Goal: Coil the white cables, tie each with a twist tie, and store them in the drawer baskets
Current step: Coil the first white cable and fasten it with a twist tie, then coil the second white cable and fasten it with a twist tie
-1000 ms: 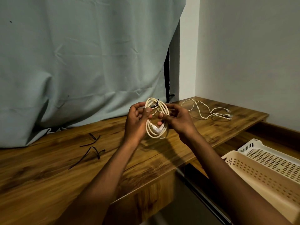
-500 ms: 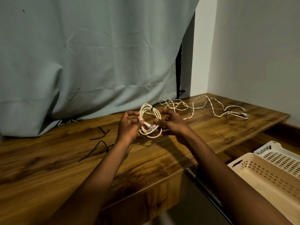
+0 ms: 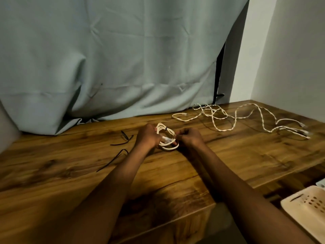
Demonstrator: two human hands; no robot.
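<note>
While the coiled cable [image 3: 167,138] is gripped by both the left hand [image 3: 147,137] and right hand [image 3: 189,138] at table [image 3: 70,173] centre, its twist tie [image 3: 166,128] at 12 o'clock looks loose; loops could spring apart if released. Untied cables [image 3: 246,118] lie at 2 o'clock.

Two bare forearms, no sleeves, watch or rings visible; left hand [image 3: 147,136] at 11 o'clock of right hand [image 3: 190,139].
</note>
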